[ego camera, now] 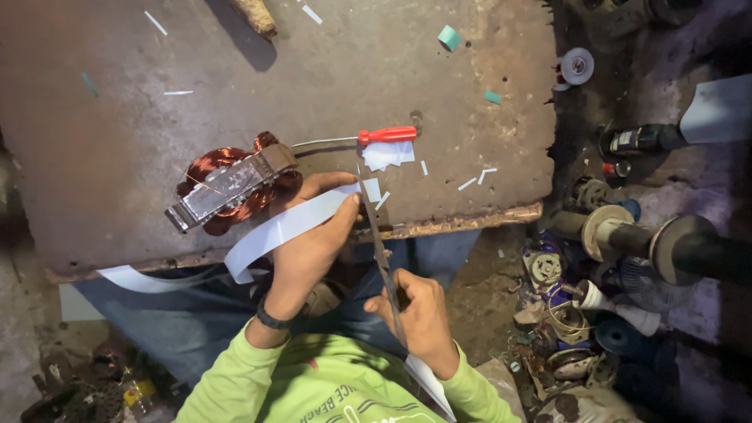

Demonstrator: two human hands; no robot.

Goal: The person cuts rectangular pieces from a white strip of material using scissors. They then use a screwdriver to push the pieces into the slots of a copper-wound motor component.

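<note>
Holding one long white paper strip (294,223) in the left hand (313,235), grip closed around it with thumb on top near the free end. Strip's long axis slanting from lower left to upper right, its upper end at about the surface's near edge, its tail curling down and left over the lap. Meeting that upper end: one pair of slim metal scissors (378,243), blades pointing up and away from the body, long axis nearly upright and leaning slightly left. Right hand (419,317) closed on the scissor handles, which are hidden inside the fist; how far the blades stand apart too fine to tell.

Just left of the left hand, on the worn brown flat surface (117,117): one copper-wound motor coil with a grey metal core (235,184), its bar lying diagonally. Beyond the hands, one red-handled screwdriver (368,138), lying almost level, handle to the right, partly over a small white paper piece (388,154). About ten or so small white and teal offcuts scattered across the surface; exact count hard to fix. Right of the surface, a dim heap of motor parts and shafts (611,266), mostly too dark to sort. Lower left corner likewise murky.
</note>
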